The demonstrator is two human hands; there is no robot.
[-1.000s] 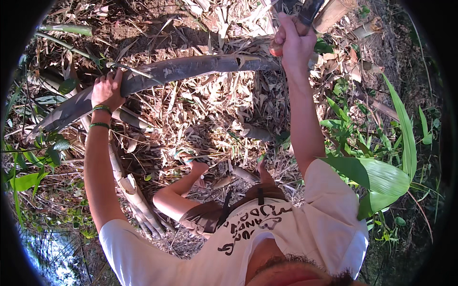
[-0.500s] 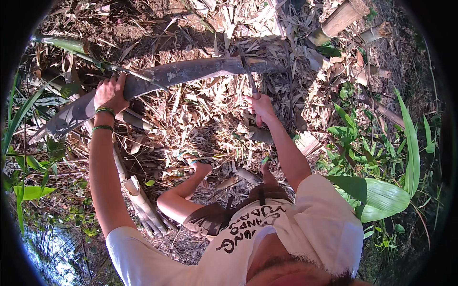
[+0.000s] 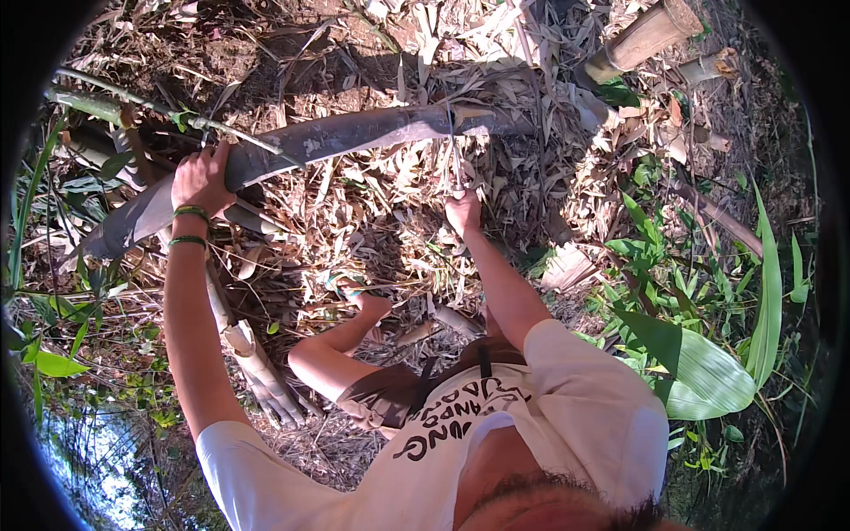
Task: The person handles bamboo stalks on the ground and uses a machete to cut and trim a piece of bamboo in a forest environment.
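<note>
A thick grey-brown bamboo pole (image 3: 336,135) lies across the ground in front of me, bending through the wide view. My left hand (image 3: 203,181), with green bands at its wrist, is wrapped over the pole's left part. In my right hand (image 3: 463,212) is the handle of a machete (image 3: 456,159). Its narrow blade points away from me and meets the pole near its right end, where a pale cut patch (image 3: 474,113) shows. How deep the blade sits in the bamboo I cannot tell.
Cut bamboo stumps (image 3: 642,40) stand at the far right. A thin green stem (image 3: 177,113) crosses above the pole near my left hand. Broad green leaves (image 3: 708,376) grow at the right. Dry leaf litter (image 3: 390,212) covers the ground, and a split cane (image 3: 252,363) lies at the left.
My right hand has moved slightly left and nearer to me, and the machete blade now stands more upright across the pole. My left hand keeps its hold on the bamboo.
</note>
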